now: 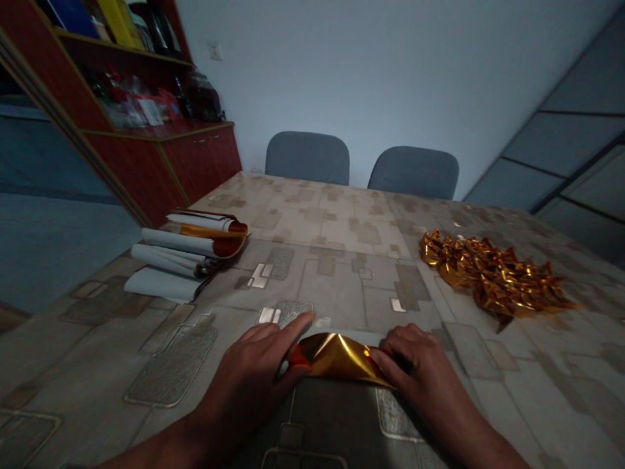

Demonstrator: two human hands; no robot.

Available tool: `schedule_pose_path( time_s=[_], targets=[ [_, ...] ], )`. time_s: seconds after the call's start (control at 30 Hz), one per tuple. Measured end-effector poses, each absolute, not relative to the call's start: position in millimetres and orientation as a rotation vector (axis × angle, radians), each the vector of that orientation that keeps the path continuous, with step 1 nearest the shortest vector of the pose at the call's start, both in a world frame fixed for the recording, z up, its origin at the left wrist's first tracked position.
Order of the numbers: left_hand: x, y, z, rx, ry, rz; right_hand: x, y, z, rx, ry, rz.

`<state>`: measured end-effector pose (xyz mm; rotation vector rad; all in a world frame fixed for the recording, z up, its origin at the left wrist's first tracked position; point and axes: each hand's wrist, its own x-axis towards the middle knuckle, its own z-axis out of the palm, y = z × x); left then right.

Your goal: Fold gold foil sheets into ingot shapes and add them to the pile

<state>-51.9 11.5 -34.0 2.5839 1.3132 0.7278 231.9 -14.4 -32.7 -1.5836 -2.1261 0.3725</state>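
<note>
A sheet of gold foil [339,358] with a red reverse side lies folded over on the table's near edge, its middle bowed up into a peak. My left hand [249,371] pinches its left end, with the red side showing by the thumb. My right hand [415,365] presses on its right end, fingers curled over the fold. A pale strip of sheet shows just behind the foil. Off to the right lies a heap of crumpled gold foil pieces [491,277], out of reach of both hands' present spots.
Several white paper rolls and red-and-gold foil rolls [180,251] lie at the table's left. The patterned tablecloth [336,280] covers the table. Two grey chairs [307,158] stand beyond it, and a red wooden cabinet [200,163] with shelves stands at the back left.
</note>
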Motion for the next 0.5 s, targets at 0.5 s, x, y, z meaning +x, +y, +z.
schedule_pose_path(
  time_s=[0.5],
  targets=[
    [-50.8, 12.5, -29.3, 2.65, 1.219, 0.653, 223.0, -9.5, -30.1, -1.761, -2.203, -0.041]
  ],
)
